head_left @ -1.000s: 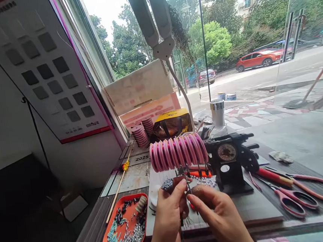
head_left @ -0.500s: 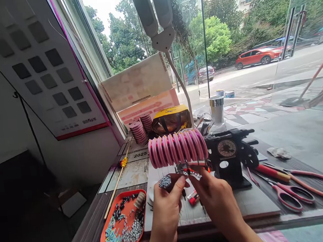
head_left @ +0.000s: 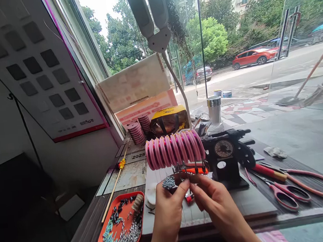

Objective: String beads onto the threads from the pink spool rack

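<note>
A bundle of slender pieces with pale, speckled ends sits in the left hand, grasped between thumb and curled fingers. It looks light, its pieces probably smooth and apt to slide apart, so the sound hold is around its middle, snug without crushing. The right hand is bent into a pinch, its thumb tip at the left thumb; whether anything fine lies between its fingers I cannot tell. Just above and beyond both hands hangs a row of pink spools, joined to a black machine beyond the right hand. Left of the left hand, an orange tray of small parts rests on the counter; well right of the right hand lie scissors.
</note>
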The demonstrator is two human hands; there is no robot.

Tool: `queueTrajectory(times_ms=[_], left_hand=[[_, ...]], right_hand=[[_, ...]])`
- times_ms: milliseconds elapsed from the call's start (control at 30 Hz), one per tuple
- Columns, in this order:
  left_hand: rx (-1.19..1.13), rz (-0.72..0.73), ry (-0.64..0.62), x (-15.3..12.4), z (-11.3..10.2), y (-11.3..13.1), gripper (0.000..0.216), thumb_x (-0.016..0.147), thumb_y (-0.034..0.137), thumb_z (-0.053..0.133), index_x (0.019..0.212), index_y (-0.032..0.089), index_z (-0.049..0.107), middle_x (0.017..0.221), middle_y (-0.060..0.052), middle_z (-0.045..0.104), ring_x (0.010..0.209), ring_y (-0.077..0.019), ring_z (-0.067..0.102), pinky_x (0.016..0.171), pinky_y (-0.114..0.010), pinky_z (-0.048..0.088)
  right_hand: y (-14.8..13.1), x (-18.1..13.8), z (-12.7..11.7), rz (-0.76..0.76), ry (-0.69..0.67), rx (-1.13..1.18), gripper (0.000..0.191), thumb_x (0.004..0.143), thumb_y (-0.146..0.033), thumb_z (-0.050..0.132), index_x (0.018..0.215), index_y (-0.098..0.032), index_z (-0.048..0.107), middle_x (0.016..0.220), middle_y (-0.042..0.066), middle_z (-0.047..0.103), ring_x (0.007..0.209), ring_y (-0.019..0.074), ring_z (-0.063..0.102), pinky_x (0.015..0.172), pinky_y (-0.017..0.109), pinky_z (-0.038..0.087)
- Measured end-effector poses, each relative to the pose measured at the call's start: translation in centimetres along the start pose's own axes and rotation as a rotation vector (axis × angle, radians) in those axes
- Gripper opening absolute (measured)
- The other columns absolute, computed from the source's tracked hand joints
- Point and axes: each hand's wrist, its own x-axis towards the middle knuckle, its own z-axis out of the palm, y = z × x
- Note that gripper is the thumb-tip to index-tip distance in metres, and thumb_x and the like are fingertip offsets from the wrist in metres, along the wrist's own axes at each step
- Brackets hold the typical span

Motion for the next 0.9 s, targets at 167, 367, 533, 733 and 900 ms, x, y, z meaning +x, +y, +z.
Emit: queueTrajectory(times_ms=[167, 367, 533, 733, 900], left_hand=[[-0.077, -0.014, 0.023, -0.2, 0.3, 0.4, 0.021, 0.052, 0.021, 0.077, 0.070, 0.014, 0.070, 0.056, -0.001, 0.066, 0.054, -0.0122, 0.059, 0.041, -0.016, 0.038], [-0.101, -0.083, -0.057, -0.4, 0.6, 1.2, 0.018, 0.058, 0.021, 0.075, 0.073, 0.013, 0.069, 0.063, -0.001, 0.068, 0.055, -0.0098, 0.058, 0.044, -0.015, 0.041], [-0.153, -0.043, -0.105, -0.4, 1.2, 1.9, 0.012, 0.061, 0.019, 0.073, 0.072, 0.015, 0.071, 0.064, 0.000, 0.068, 0.058, -0.0083, 0.056, 0.057, -0.016, 0.046], [-0.195, -0.133, -0.109, -0.8, 1.1, 1.8, 0.009, 0.056, 0.016, 0.075, 0.062, 0.013, 0.069, 0.045, 0.006, 0.054, 0.037, -0.0019, 0.037, 0.039, -0.013, 0.036], [-0.220, -0.133, -0.087, -0.7, 1.2, 1.3, 0.014, 0.057, 0.022, 0.075, 0.067, 0.013, 0.069, 0.059, -0.001, 0.064, 0.054, -0.0098, 0.056, 0.048, -0.017, 0.043]], right_hand=[[-0.1, -0.4, -0.1, -0.037, -0.017, -0.031, 0.042, 0.082, -0.048, 0.045, 0.103, -0.015, 0.061, 0.058, -0.002, 0.040, 0.049, 0.0095, 0.031, 0.043, 0.019, 0.029], [0.1, -0.4, -0.1, -0.053, -0.007, -0.096, 0.039, 0.085, -0.045, 0.042, 0.098, -0.015, 0.062, 0.055, -0.004, 0.034, 0.048, 0.0089, 0.030, 0.044, 0.019, 0.028], [0.1, -0.3, 0.0, -0.055, -0.018, -0.119, 0.038, 0.085, -0.044, 0.042, 0.098, -0.014, 0.061, 0.056, -0.004, 0.035, 0.049, 0.0091, 0.031, 0.044, 0.019, 0.029], [0.1, -0.4, -0.1, -0.057, -0.029, -0.106, 0.038, 0.085, -0.044, 0.041, 0.101, -0.016, 0.061, 0.056, -0.004, 0.037, 0.049, 0.0091, 0.030, 0.044, 0.019, 0.028], [0.1, -0.5, -0.2, -0.064, -0.002, -0.142, 0.038, 0.084, -0.044, 0.043, 0.099, -0.015, 0.063, 0.057, -0.003, 0.041, 0.049, 0.0094, 0.034, 0.045, 0.019, 0.031]])
